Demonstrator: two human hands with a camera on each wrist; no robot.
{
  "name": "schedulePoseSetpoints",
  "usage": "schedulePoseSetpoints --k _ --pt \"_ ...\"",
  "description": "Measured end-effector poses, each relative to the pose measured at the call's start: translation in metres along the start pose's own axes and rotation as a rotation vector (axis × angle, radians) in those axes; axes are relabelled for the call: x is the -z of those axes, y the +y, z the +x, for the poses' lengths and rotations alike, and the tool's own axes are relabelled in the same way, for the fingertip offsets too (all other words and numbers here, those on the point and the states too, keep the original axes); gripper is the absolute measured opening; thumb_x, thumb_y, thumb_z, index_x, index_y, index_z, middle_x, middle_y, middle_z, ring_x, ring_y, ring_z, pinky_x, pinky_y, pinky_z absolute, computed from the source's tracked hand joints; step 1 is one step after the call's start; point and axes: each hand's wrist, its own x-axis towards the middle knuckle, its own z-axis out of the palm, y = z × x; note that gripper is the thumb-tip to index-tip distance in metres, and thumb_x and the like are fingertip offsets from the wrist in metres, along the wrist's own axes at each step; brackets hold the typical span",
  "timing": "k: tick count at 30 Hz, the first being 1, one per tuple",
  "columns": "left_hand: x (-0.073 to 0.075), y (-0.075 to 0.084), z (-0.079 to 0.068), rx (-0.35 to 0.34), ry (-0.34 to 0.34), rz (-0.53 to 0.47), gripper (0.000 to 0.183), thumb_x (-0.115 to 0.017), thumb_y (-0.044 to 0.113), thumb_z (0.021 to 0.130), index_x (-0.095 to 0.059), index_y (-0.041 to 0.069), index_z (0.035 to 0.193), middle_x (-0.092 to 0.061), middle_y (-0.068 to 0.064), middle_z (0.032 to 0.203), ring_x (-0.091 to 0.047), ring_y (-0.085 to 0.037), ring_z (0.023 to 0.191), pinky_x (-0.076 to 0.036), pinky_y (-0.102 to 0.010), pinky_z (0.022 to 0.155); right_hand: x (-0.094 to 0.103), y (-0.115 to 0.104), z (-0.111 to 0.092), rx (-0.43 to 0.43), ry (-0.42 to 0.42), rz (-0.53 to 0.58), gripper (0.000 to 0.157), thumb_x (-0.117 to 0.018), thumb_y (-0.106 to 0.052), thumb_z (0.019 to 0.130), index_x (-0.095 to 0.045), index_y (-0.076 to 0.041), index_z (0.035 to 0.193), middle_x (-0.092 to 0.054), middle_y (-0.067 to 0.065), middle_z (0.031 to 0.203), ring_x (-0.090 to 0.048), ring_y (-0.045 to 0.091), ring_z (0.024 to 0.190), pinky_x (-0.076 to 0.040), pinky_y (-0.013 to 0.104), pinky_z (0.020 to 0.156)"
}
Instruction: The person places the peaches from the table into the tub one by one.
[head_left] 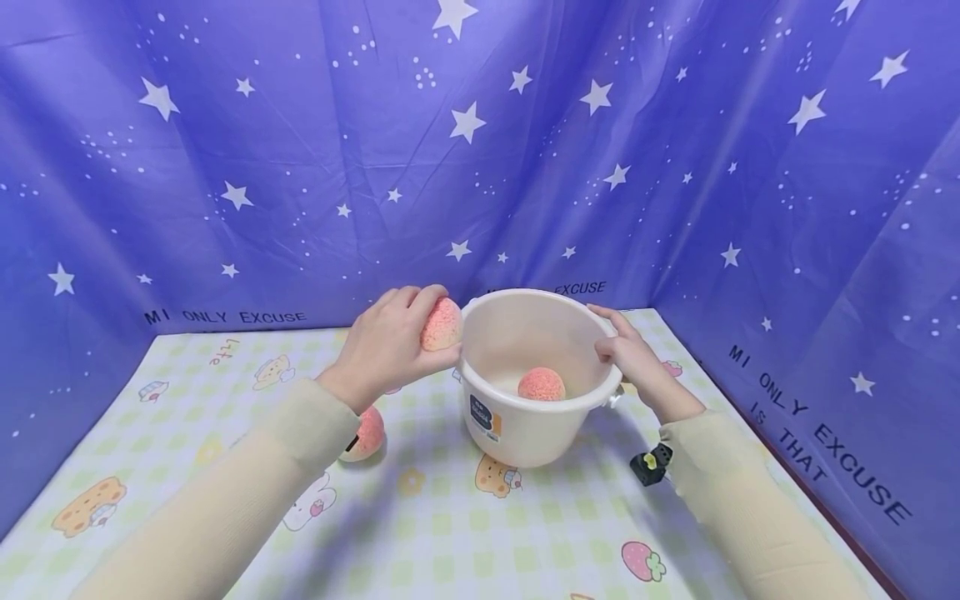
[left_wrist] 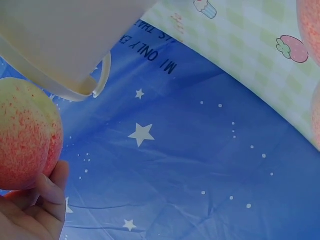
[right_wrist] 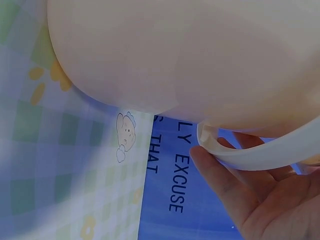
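Observation:
My left hand (head_left: 393, 337) grips a pink and pale-yellow peach (head_left: 442, 325) just outside the left rim of a white bucket (head_left: 517, 433). Seen from the left wrist, thumb and fingers (left_wrist: 50, 192) hold that peach from below, close to the bucket's rim. A second peach (head_left: 542, 385) lies inside the bucket. On the table, a third peach (head_left: 367, 435) rests partly hidden behind my left wrist. My right hand (head_left: 637, 362) holds the bucket's right rim, thumb over the edge. The right wrist view has its fingers around the bucket's handle (right_wrist: 270, 155).
A green-checked tablecloth (head_left: 442, 533) with cartoon prints covers the table. Blue star-patterned curtains (head_left: 375, 167) stand close behind the table and along its sides. A small black device (head_left: 651, 464) shows beside my right sleeve.

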Motion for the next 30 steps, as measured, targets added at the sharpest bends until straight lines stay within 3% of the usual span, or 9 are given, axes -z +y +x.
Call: schedulePoseSetpoints --k 19,30 --pt "-0.007 0.009 0.006 -0.041 0.087 -0.074 0.062 -0.068 0.043 0.079 -0.056 0.012 0.130 -0.064 -0.012 0.113 -0.061 -0.030 0.102 -0.053 -0.045 0.086 0.000 0.002 0.001 0.002 -0.002 0.019 0.092 -0.043 0.001 0.073 -0.019 -0.019 0.159 -0.034 0.027 0.150 -0.056 0.030 0.100 -0.051 0.028 0.062" --pt "-0.010 0.015 0.014 -0.042 0.069 -0.120 0.063 -0.068 0.044 0.078 -0.055 0.012 0.131 -0.065 -0.013 0.116 -0.060 -0.030 0.104 -0.052 -0.044 0.088 0.000 0.001 0.001 0.007 -0.001 0.014 0.091 -0.043 0.001 0.073 -0.021 -0.018 0.159 -0.035 0.027 0.147 -0.054 0.033 0.102 -0.049 0.027 0.061"
